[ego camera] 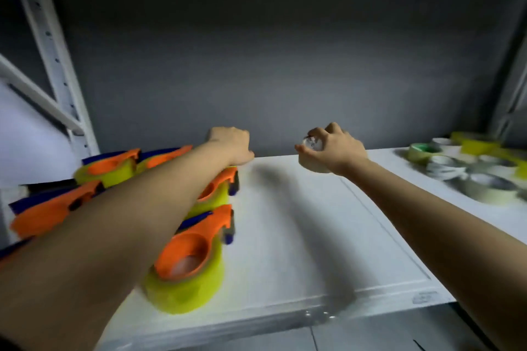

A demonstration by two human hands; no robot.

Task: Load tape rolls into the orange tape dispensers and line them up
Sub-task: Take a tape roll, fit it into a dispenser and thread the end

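— Fingers (319, 134) of the right hand (333, 148) grip a pale tape roll (312, 162) above the shelf (299, 236).
— Left hand (231, 145)?
— Curled, empty — dispensers (196, 239) lie beneath it, leftward.

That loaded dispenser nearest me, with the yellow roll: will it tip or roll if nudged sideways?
Probably not. The nearest dispenser lies with its yellow roll flat-side down on the white table, so it likely slides. Its smooth tape may feel slippery.
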